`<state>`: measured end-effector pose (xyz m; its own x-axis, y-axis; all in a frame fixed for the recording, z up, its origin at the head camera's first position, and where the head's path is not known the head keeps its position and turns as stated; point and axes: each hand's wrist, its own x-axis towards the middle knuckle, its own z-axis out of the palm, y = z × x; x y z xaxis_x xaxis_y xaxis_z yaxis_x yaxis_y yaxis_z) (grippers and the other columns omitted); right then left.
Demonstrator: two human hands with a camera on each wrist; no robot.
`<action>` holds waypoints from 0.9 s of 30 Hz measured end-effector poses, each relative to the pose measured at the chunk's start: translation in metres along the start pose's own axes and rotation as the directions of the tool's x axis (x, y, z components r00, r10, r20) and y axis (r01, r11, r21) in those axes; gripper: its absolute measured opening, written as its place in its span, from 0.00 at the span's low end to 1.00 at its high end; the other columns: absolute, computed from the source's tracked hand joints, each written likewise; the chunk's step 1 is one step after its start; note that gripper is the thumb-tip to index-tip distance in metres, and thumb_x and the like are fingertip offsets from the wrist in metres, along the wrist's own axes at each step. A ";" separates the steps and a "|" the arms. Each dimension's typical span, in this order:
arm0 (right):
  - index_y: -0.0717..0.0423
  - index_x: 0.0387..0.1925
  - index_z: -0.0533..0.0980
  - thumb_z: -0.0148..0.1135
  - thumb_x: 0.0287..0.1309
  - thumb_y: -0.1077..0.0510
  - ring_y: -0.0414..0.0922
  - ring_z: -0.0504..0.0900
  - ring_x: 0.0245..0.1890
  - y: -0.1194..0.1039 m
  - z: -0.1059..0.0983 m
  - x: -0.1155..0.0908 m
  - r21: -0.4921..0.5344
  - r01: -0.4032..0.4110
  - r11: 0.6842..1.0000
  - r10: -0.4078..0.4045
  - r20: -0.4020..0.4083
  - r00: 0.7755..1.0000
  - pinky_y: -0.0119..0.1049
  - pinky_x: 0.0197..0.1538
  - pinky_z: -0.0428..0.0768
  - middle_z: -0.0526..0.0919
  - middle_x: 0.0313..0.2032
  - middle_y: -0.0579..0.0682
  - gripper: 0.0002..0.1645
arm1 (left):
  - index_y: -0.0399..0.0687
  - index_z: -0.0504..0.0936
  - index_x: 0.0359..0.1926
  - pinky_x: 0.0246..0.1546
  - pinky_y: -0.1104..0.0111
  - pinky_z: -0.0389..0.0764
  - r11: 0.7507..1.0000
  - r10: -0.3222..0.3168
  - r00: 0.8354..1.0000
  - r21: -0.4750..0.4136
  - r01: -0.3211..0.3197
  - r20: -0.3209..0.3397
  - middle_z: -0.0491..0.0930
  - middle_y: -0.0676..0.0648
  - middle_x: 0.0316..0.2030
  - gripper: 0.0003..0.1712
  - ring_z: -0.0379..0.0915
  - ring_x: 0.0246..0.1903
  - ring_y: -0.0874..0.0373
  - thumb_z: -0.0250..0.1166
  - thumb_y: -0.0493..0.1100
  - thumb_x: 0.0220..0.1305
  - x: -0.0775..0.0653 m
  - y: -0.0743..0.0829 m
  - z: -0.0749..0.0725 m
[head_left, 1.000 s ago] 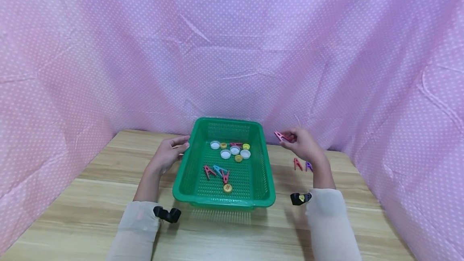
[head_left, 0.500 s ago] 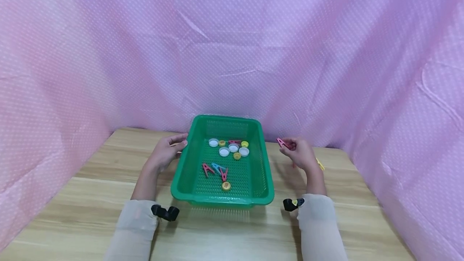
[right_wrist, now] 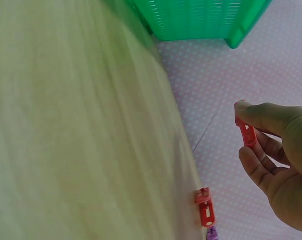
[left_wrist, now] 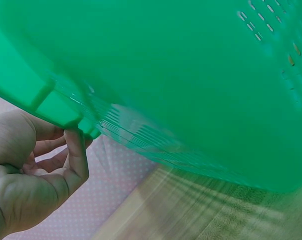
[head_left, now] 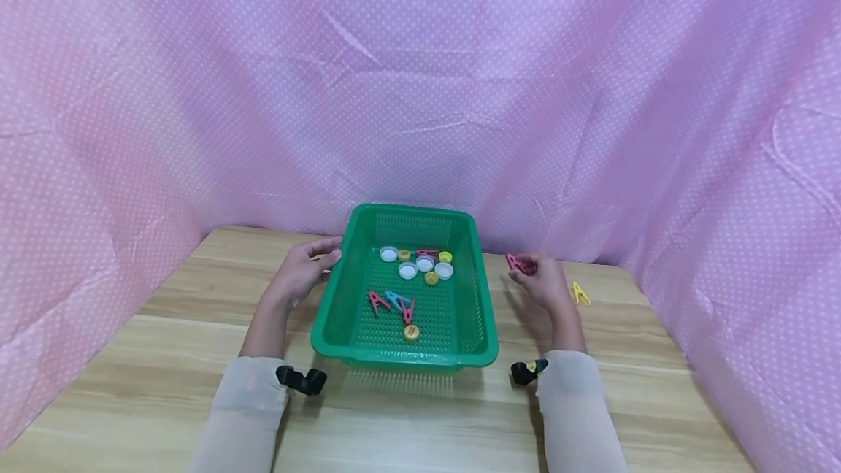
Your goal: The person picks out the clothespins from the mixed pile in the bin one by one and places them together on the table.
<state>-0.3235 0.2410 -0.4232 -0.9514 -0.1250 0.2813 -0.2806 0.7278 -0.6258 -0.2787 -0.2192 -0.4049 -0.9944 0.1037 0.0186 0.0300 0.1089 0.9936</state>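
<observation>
Head view: a person works at a wooden table, both hands raised around a green basket. The left hand is at the basket's left rim, thumb and bent fingers closed on the edge in the left wrist view — a hold that probably keeps the light plastic from sliding, though how firm it is cannot be told.

To the right, clear of the basket, the right hand pinches a pink clothespin between thumb and fingertips. Most of it sticks out ahead of the palm, a grip that likely leaves it easy to turn or let go.

Inside the basket, four white caps, a yellow cap and two gold caps gather toward the far end, with one pink clip lying just behind them. Nearer lie a red clip, a blue clip and another pink clip, a gold cap just below; the loose scatter suggests dropping rather than arranging.

Outside, a yellow clothespin lies on the table beyond the right wrist. The right wrist view adds a red clothespin and a purple one close together on the tabletop — seemingly kept at the right for that hand's easy reach.
</observation>
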 end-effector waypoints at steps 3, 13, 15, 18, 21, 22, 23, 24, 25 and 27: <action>0.62 0.46 0.80 0.68 0.54 0.60 0.48 0.78 0.35 0.003 0.002 0.000 -0.018 -0.021 1.000 0.021 -0.001 1.000 0.41 0.40 0.77 0.83 0.34 0.55 0.17 | 0.42 0.69 0.65 0.45 0.63 0.80 1.000 -0.004 1.000 0.006 0.004 -0.003 0.71 0.41 0.58 0.25 0.76 0.43 0.58 0.56 0.43 0.70 0.000 0.000 0.000; 0.64 0.46 0.79 0.67 0.57 0.56 0.49 0.80 0.39 0.006 0.004 -0.007 -0.013 -0.185 0.983 0.186 0.051 0.981 0.44 0.46 0.78 0.83 0.37 0.56 0.18 | 0.43 0.68 0.65 0.47 0.60 0.79 1.000 -0.002 1.000 0.017 0.002 -0.002 0.70 0.42 0.59 0.25 0.76 0.42 0.58 0.57 0.43 0.69 0.000 0.001 -0.001; 0.64 0.45 0.79 0.67 0.56 0.56 0.49 0.80 0.38 0.006 0.005 -0.008 -0.028 -0.189 0.982 0.191 0.055 0.980 0.44 0.46 0.78 0.83 0.36 0.56 0.18 | 0.43 0.69 0.65 0.46 0.62 0.80 1.000 -0.003 1.000 0.020 0.003 -0.003 0.70 0.42 0.60 0.26 0.76 0.42 0.58 0.57 0.43 0.69 0.000 0.001 -0.001; 0.65 0.45 0.79 0.67 0.57 0.57 0.49 0.79 0.37 0.008 0.006 -0.009 -0.037 -0.195 0.980 0.197 0.072 0.978 0.45 0.45 0.78 0.83 0.35 0.55 0.18 | 0.43 0.69 0.65 0.45 0.64 0.80 1.000 -0.003 1.000 0.024 0.003 -0.001 0.70 0.42 0.60 0.26 0.76 0.43 0.58 0.57 0.44 0.69 0.000 0.001 -0.001; 0.65 0.45 0.79 0.67 0.56 0.57 0.49 0.79 0.38 0.010 0.007 -0.010 -0.027 -0.209 0.978 0.210 0.094 0.973 0.45 0.46 0.78 0.82 0.36 0.56 0.18 | 0.43 0.69 0.66 0.44 0.65 0.80 1.000 -0.003 1.000 0.025 0.003 0.003 0.70 0.42 0.60 0.26 0.76 0.43 0.58 0.57 0.45 0.69 0.000 0.001 -0.001; 0.65 0.45 0.79 0.67 0.57 0.57 0.49 0.79 0.38 0.010 0.007 -0.010 -0.025 -0.211 0.977 0.213 0.102 0.972 0.45 0.46 0.77 0.82 0.36 0.56 0.18 | 0.44 0.69 0.66 0.44 0.65 0.80 1.000 -0.003 1.000 0.025 0.003 0.004 0.70 0.42 0.60 0.26 0.76 0.43 0.58 0.57 0.45 0.69 0.000 0.001 -0.001; 0.65 0.45 0.79 0.67 0.56 0.57 0.49 0.78 0.38 0.011 0.007 -0.011 -0.021 -0.215 0.976 0.216 0.109 0.970 0.45 0.46 0.77 0.81 0.37 0.56 0.18 | 0.44 0.68 0.66 0.44 0.65 0.80 1.000 -0.003 1.000 0.026 0.003 0.005 0.70 0.42 0.60 0.26 0.76 0.43 0.58 0.57 0.45 0.69 0.000 0.001 -0.001; 0.65 0.45 0.79 0.68 0.56 0.57 0.49 0.78 0.38 0.011 0.007 -0.011 -0.019 -0.217 0.976 0.218 0.113 0.969 0.45 0.46 0.77 0.81 0.37 0.56 0.18 | 0.44 0.68 0.66 0.44 0.66 0.80 1.000 -0.004 1.000 0.028 0.004 0.006 0.70 0.42 0.60 0.26 0.75 0.43 0.58 0.57 0.45 0.69 0.000 0.001 -0.001; 0.64 0.45 0.79 0.68 0.55 0.57 0.49 0.78 0.38 0.012 0.007 -0.011 -0.018 -0.218 0.976 0.219 0.115 0.969 0.44 0.46 0.77 0.82 0.36 0.55 0.18 | 0.44 0.68 0.66 0.45 0.66 0.80 1.000 -0.005 1.000 0.029 0.004 0.007 0.70 0.41 0.60 0.26 0.75 0.43 0.58 0.57 0.45 0.69 -0.001 0.002 -0.001; 0.63 0.45 0.80 0.69 0.55 0.57 0.48 0.78 0.37 0.012 0.007 -0.012 -0.022 -0.217 0.976 0.218 0.116 0.969 0.44 0.45 0.77 0.82 0.36 0.55 0.18 | 0.44 0.68 0.66 0.45 0.66 0.80 0.999 -0.008 1.000 0.032 0.008 0.006 0.70 0.42 0.60 0.26 0.75 0.44 0.58 0.57 0.45 0.69 -0.001 0.002 -0.001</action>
<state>-0.3168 0.2465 -0.4394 -0.9978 -0.0409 0.0514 -0.0646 0.7524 -0.6556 -0.2779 -0.2196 -0.4025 -0.9941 0.1084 0.0101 0.0255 0.1412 0.9897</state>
